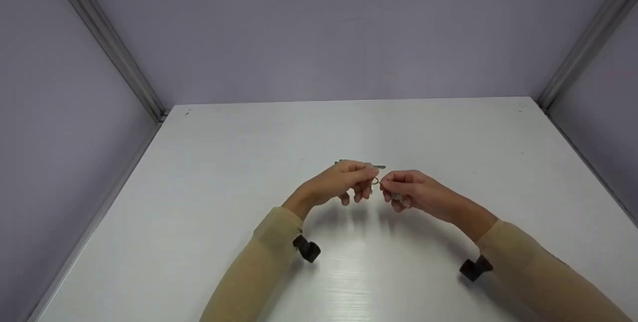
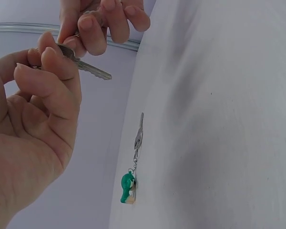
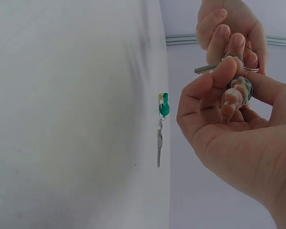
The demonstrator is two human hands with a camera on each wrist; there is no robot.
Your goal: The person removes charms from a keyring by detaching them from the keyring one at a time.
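Hands meet over the middle of the white counter (image 1: 209,172), held just above it. The left hand (image 1: 344,180) pinches a silver key (image 2: 88,67) by its head between thumb and fingertips, with the toothed blade poking out past the fingers. In the head view only the key's tip shows beyond the knuckles. The right hand (image 1: 411,191) comes right up against it, thumb and forefinger pinching a small metal ring (image 3: 238,57) at the key's head. The other fingers of that hand curl around a little round greenish charm (image 3: 243,89) tucked in the palm; it's mostly covered, so I can't tell what it's shaped like.

Both wrist views also show a second key (image 2: 139,131) lying flat on the counter, well apart from the hands, joined by a short chain to a small green figure (image 2: 128,188). From the head camera the hands cover that spot, so it doesn't show there.

Both arms are in tan sleeves (image 1: 269,252), each with a small black camera mount (image 1: 306,248) strapped under the wrist. Pale lavender walls with grey metal corner rails (image 1: 107,43) box in the counter.
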